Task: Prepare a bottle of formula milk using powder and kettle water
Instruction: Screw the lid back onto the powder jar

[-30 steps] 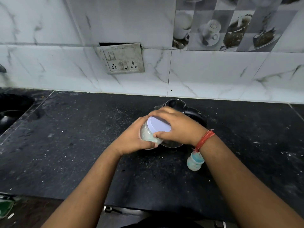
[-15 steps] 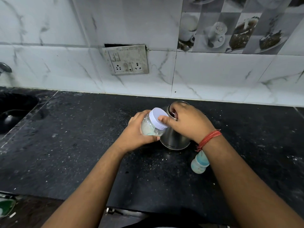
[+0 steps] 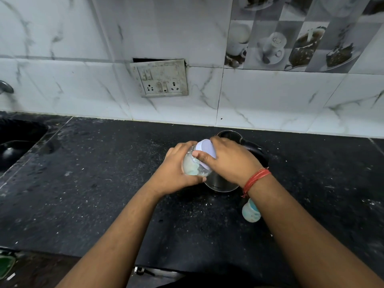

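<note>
Head view, frame centre: left hand point(image 3: 173, 173) grasps powder jar point(image 3: 192, 166); right hand point(image 3: 229, 161) fingers clasp its lid point(image 3: 205, 149).

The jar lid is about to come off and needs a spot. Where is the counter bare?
Bare counter runs left of the left hand toward the sink, and right of the kettle. Crowded: between kettle and baby bottle.
</note>
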`<action>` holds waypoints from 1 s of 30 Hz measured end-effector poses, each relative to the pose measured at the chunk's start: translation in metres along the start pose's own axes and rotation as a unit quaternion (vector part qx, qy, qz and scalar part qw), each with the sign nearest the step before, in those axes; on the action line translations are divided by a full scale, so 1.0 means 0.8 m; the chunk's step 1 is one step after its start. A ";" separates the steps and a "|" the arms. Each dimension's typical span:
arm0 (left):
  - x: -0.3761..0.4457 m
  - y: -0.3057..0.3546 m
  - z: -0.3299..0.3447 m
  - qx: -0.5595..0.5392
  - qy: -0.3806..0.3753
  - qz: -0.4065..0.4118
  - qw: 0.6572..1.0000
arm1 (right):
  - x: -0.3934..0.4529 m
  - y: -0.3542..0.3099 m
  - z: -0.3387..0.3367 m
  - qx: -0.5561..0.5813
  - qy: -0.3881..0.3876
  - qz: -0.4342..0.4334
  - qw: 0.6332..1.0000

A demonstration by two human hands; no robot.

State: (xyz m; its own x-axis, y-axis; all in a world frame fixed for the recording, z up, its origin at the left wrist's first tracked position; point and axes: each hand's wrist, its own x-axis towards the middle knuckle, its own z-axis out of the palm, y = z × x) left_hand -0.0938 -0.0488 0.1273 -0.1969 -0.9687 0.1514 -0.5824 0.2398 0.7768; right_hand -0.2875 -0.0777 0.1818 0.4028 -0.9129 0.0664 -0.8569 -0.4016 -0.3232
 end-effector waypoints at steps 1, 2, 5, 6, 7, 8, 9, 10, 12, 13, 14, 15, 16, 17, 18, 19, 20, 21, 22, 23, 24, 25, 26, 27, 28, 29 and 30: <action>-0.001 -0.001 -0.001 -0.020 -0.011 -0.008 1.000 | 0.000 0.002 -0.007 -0.011 -0.019 -0.019 1.000; 0.000 -0.002 -0.004 -0.046 -0.024 -0.017 0.998 | 0.000 0.004 -0.015 -0.021 -0.038 -0.053 0.998; -0.001 0.000 -0.018 -0.119 -0.086 -0.035 0.989 | -0.002 0.010 -0.028 -0.022 -0.072 -0.159 0.984; -0.002 0.002 -0.022 -0.127 -0.102 -0.036 0.986 | -0.004 0.010 -0.028 -0.024 -0.062 -0.170 0.983; -0.002 0.006 -0.024 -0.131 -0.108 -0.034 0.985 | -0.006 0.010 -0.025 -0.029 -0.042 -0.168 0.984; -0.002 0.010 -0.023 -0.132 -0.103 -0.031 0.985 | -0.007 0.008 -0.021 -0.032 -0.020 -0.155 0.987; -0.002 0.014 -0.021 -0.116 -0.087 -0.023 0.989 | -0.008 0.004 -0.018 -0.033 0.001 -0.129 0.991; 0.000 0.017 -0.018 -0.077 -0.061 -0.012 0.995 | -0.009 0.000 -0.013 -0.031 0.019 -0.096 0.995; 0.001 0.020 -0.008 0.032 -0.004 0.013 0.999 | -0.008 -0.007 0.003 -0.022 0.053 -0.025 0.998; 0.001 0.020 -0.005 0.067 0.022 0.024 0.997 | -0.007 -0.009 0.010 -0.011 0.054 0.007 0.998; 0.001 0.020 -0.003 0.081 0.036 0.031 0.996 | -0.008 -0.012 0.009 0.002 0.043 0.027 0.999; 0.000 0.019 -0.002 0.081 0.040 0.032 0.995 | -0.009 -0.012 0.005 0.012 0.021 0.038 0.999; -0.001 0.016 -0.003 0.072 0.039 0.025 0.996 | -0.010 -0.011 -0.002 0.014 -0.012 0.041 0.999; -0.002 0.012 -0.004 0.059 0.036 0.011 0.998 | -0.012 -0.011 -0.014 0.007 -0.049 0.040 0.998; -0.002 0.007 -0.006 0.045 0.036 -0.007 0.998 | -0.013 -0.010 -0.025 -0.012 -0.079 0.036 0.996; -0.002 0.003 -0.010 0.032 0.036 -0.024 0.999 | -0.014 -0.008 -0.036 -0.038 -0.088 0.032 0.995; -0.002 0.001 -0.013 0.021 0.035 -0.036 0.999 | -0.015 -0.005 -0.045 -0.066 -0.081 0.031 0.994; -0.001 0.000 -0.016 0.012 0.031 -0.042 0.999 | -0.013 0.000 -0.050 -0.073 -0.053 0.022 0.996; -0.001 0.001 -0.017 0.007 0.024 -0.043 0.999 | -0.011 0.005 -0.053 -0.059 -0.030 0.007 0.998; 0.000 0.003 -0.019 0.005 0.016 -0.041 0.999 | -0.009 0.009 -0.054 -0.027 -0.027 -0.022 0.999; 0.000 0.004 -0.020 0.003 0.005 -0.037 0.999 | -0.009 0.010 -0.055 0.007 -0.046 -0.067 0.997; 0.000 0.005 -0.021 -0.001 -0.007 -0.032 0.999 | -0.007 0.011 -0.052 0.029 -0.071 -0.116 0.990; 0.000 0.006 -0.022 -0.008 -0.021 -0.026 0.999 | -0.005 0.013 -0.046 0.034 -0.088 -0.155 0.983; 0.000 0.007 -0.023 -0.017 -0.035 -0.021 0.999 | -0.004 0.013 -0.040 0.037 -0.087 -0.178 0.980; 0.000 0.009 -0.024 -0.025 -0.046 -0.018 0.998 | -0.003 0.015 -0.033 0.040 -0.076 -0.179 0.980; -0.001 0.011 -0.024 -0.028 -0.053 -0.015 0.998 | -0.003 0.015 -0.028 0.038 -0.060 -0.165 0.984; -0.001 0.012 -0.023 -0.021 -0.053 -0.010 0.998 | -0.005 0.013 -0.024 0.033 -0.040 -0.142 0.988</action>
State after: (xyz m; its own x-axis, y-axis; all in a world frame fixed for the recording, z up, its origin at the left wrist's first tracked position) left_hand -0.0846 -0.0466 0.1462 -0.2698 -0.9602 0.0726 -0.5529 0.2162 0.8047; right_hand -0.3042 -0.0797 0.1962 0.6505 -0.7541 0.0903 -0.6836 -0.6331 -0.3631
